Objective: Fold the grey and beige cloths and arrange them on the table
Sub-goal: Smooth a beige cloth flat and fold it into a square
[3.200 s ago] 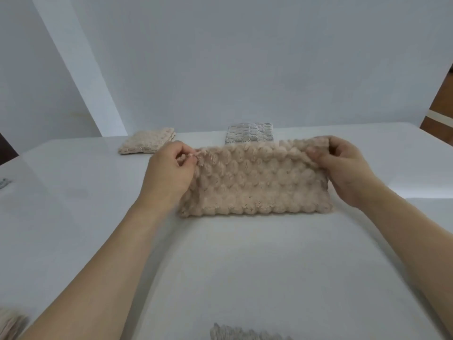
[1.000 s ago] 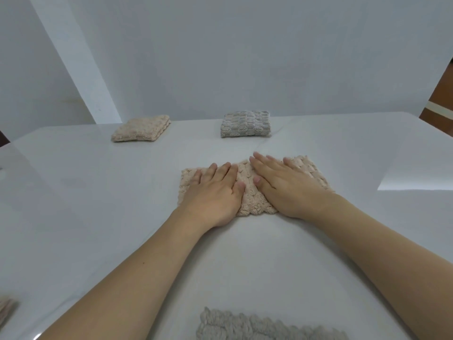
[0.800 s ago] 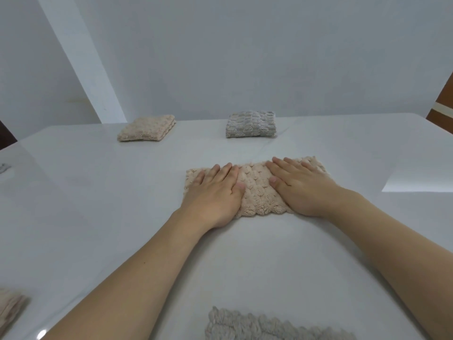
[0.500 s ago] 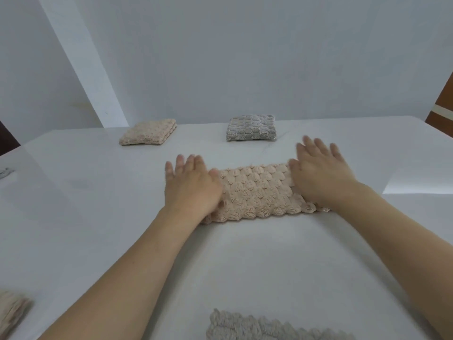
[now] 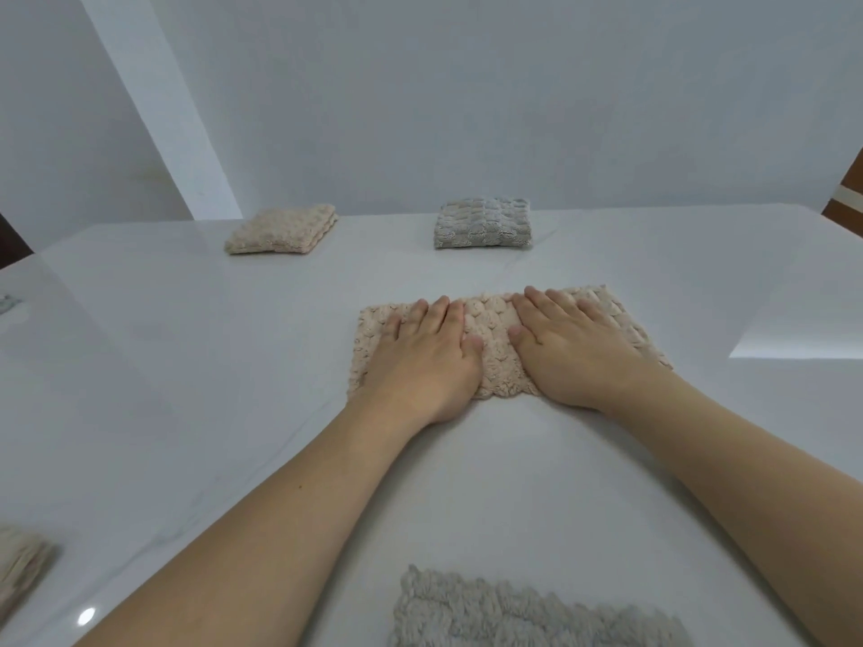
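head view: both palms flat on the beige bubble-textured plush cloth (image 5: 495, 361), which lies folded into a wide strip on the white glossy table (image 5: 196, 375). left hand (image 5: 427, 361) covers the strip's left part, fingers straight and spread a little, pressing down. right hand (image 5: 572, 354) covers the right part, fingers straight, also pressing; neither hand pinches or curls round anything. thumbs nearly meet over the middle, a bare band of cloth showing between them. cloth edge pokes out past the left hand's fingers and beyond the right hand on its outer side.

beyond the fingertips, well apart: a folded beige plush square (image 5: 282, 230) to the far left and a folded grey plush square (image 5: 483, 223) straight ahead. nearer the person than the wrists, an unfolded grey fluffy cloth (image 5: 523, 614) at the bottom edge. another beige bundle (image 5: 21, 560) at bottom left, partly cut off.

handling guess: cloth looks light, soft, thick and springy, so folds probably puff back unless pressed. table looks slick, cloth may slide. likely best to pinch the two corners of one short end for the next fold.
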Motion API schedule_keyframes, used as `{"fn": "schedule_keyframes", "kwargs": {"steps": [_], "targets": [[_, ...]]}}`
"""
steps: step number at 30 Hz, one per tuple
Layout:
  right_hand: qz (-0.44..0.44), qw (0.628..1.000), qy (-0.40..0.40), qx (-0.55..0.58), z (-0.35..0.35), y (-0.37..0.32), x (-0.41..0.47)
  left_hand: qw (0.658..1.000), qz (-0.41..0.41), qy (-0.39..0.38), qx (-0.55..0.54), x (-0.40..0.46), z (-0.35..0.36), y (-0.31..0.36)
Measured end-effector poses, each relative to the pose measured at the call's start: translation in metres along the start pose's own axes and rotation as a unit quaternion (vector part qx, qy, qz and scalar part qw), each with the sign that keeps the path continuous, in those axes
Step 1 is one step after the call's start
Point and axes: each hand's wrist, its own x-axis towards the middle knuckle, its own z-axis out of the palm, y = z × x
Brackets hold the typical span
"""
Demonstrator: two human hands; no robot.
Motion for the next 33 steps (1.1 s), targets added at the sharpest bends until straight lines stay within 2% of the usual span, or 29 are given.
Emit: {"fn": "schedule_keyframes", "kwargs": {"steps": [3, 6, 8, 10, 12, 14, 15, 17, 25, 29, 31, 33], "targets": [[0.035, 0.999, -0.011, -0.003, -0.005, 0.02, 0.005, 0.999, -0.031, -0.01, 0.001, 0.0, -0.006, -0.017], [0.138, 0.99, -0.033, 0.012, -0.015, 0.049, 0.006, 0.989, -0.142, -0.024, 0.029, -0.003, -0.016, -0.048], [0.165, 0.986, 0.002, -0.014, -0.019, 0.049, 0.005, 0.979, -0.195, -0.005, 0.053, -0.004, -0.023, -0.056], [0.136, 0.987, 0.08, -0.032, -0.023, 0.03, 0.005, 0.984, -0.158, 0.066, 0.044, -0.001, -0.026, -0.04], [0.083, 0.99, 0.11, -0.019, -0.024, 0.005, 0.003, 0.992, -0.058, 0.109, -0.007, 0.001, -0.024, -0.016], [0.042, 0.997, 0.071, -0.01, -0.013, -0.009, -0.001, 0.997, 0.013, 0.07, -0.015, 0.0, -0.013, 0.002], [0.036, 0.999, 0.04, -0.001, -0.008, -0.011, -0.003, 0.999, 0.022, 0.035, -0.005, 0.0, -0.007, 0.004], [0.037, 0.999, 0.003, 0.015, -0.001, -0.006, -0.004, 1.0, 0.015, -0.008, 0.002, 0.001, 0.0, 0.0], [0.026, 1.0, 0.001, 0.009, 0.0, 0.0, 0.0, 0.999, 0.006, -0.032, 0.003, 0.002, -0.005, -0.005], [0.016, 1.0, 0.004, 0.01, -0.002, 0.009, 0.001, 0.994, -0.082, -0.064, -0.018, 0.006, -0.02, -0.045], [0.038, 0.999, 0.001, 0.011, -0.003, 0.021, 0.005, 0.992, -0.104, -0.07, -0.01, 0.006, -0.024, -0.058], [0.086, 0.996, -0.003, 0.019, -0.007, 0.032, 0.007, 0.996, -0.081, -0.045, 0.004, 0.005, -0.023, -0.057]]}}
